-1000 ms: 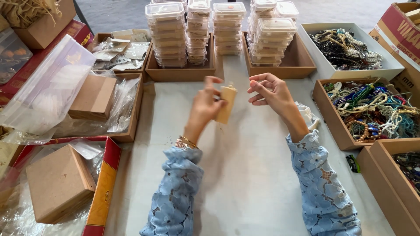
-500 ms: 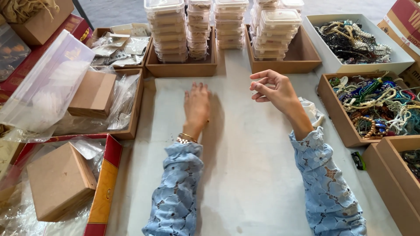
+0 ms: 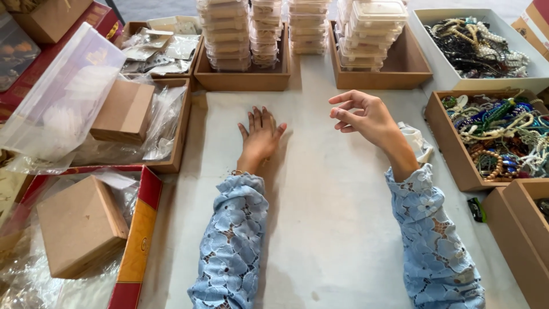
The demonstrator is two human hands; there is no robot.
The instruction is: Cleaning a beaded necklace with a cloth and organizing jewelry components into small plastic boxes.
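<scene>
Sleeves of pale blue lace come up from the near edge, and both hands are empty. The left hand (image 3: 260,137) lies palm down on the white bench (image 3: 320,240), its fingers stretched out flat and nearly side by side, clamped on nothing. The right hand (image 3: 366,117) is raised a little off the surface, its fingers loosely curled and apart, thumb and forefinger not meeting (nothing shows between them). Just beside the right wrist lies a crumpled white scrap (image 3: 419,143), the loose thing nearest either hand, and a small green object (image 3: 476,209) sits further back toward the person.

By the look of it this is a pause between pieces, with nothing in hand; any further handling would first need something picked up from the boxes around.

At the near left a plain brown cardboard box (image 3: 80,226) rests in a red-and-yellow tray (image 3: 140,229). A smaller brown box (image 3: 123,111) sits on clear plastic bags beyond it. To the right, an open tray of coloured bead necklaces (image 3: 497,137) stands well within the right hand's side. Farthest off, two wooden trays (image 3: 240,80) carry stacks of clear lidded containers (image 3: 229,34), with a white box of dark necklaces (image 3: 474,40) at the far right.
</scene>
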